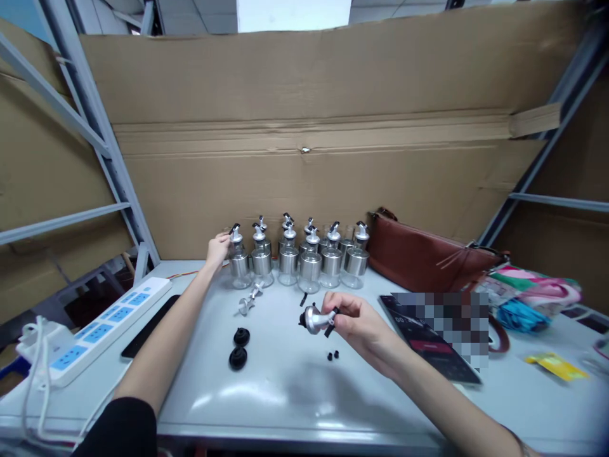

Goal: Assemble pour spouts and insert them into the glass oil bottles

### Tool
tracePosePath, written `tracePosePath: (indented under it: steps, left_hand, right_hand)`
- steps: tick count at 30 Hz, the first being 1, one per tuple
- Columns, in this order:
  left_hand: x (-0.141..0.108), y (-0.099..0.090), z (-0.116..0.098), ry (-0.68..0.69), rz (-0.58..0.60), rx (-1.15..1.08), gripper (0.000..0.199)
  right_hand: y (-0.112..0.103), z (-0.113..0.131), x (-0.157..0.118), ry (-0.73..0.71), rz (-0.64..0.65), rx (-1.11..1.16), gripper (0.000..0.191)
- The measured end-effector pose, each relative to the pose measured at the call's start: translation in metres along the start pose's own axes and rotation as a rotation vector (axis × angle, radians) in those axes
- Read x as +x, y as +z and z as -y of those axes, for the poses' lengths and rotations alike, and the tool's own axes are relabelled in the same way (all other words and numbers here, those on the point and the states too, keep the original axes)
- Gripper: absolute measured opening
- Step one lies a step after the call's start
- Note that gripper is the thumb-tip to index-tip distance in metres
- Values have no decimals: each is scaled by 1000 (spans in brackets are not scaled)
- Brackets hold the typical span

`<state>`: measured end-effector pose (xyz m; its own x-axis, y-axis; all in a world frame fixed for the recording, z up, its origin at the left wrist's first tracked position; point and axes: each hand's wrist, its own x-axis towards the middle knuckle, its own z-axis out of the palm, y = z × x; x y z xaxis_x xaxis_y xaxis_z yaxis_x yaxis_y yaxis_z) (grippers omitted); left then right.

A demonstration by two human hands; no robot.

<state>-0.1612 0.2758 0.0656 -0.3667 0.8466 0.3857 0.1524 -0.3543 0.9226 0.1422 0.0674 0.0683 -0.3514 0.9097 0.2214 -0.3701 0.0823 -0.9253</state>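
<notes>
My right hand [354,317] pinches a silver bottle pourer [314,319] with a black stopper and black lever, held above the table. At the left end of a group of glass oil bottles [310,273] with steel bands and pourer tops, my left hand [218,249] is reaching. Its fingers are curled beside the leftmost bottle [240,270]; what they hold, if anything, is hidden. Loose silver pourer parts [250,299] lie in front of the bottles. Two black round caps [238,357], two tiny black plugs [333,355] and a small black lever [303,299] rest on the table.
A white power strip [111,330] and a dark phone [150,327] lie at left. To the right are a brown leather bag [423,254], a tablet [428,343], a tape roll [499,336], colourful plastic packaging [528,292] and a yellow packet [557,366]. Cardboard [309,82] walls the back.
</notes>
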Motion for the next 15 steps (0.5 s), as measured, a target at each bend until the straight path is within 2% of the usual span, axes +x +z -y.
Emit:
tracePosePath:
  steps: [3, 6, 7, 10, 13, 15]
  left_hand:
    - [-4, -15, -12, 119, -134, 71, 18]
    - [-14, -27, -36, 253, -214, 141, 13]
    - [-19, -29, -47, 323, -230, 166, 14]
    - [-40, -29, -85, 666, -308, 267, 14]
    - [-74, -17, -122, 874, -297, 236, 18]
    - [-104, -5, -139, 920, -181, 187, 27]
  right_hand:
    - [6, 3, -7, -50, 36, -103, 32]
    - [15, 5, -16, -117, 108, -195, 29]
    - [18, 5, -18, -136, 119, -209, 28]
    - [29, 6, -23, -176, 82, -224, 31]
    - [37, 11, -22, -247, -30, -235, 39]
    - [40, 17, -19, -341, -121, -282, 41]
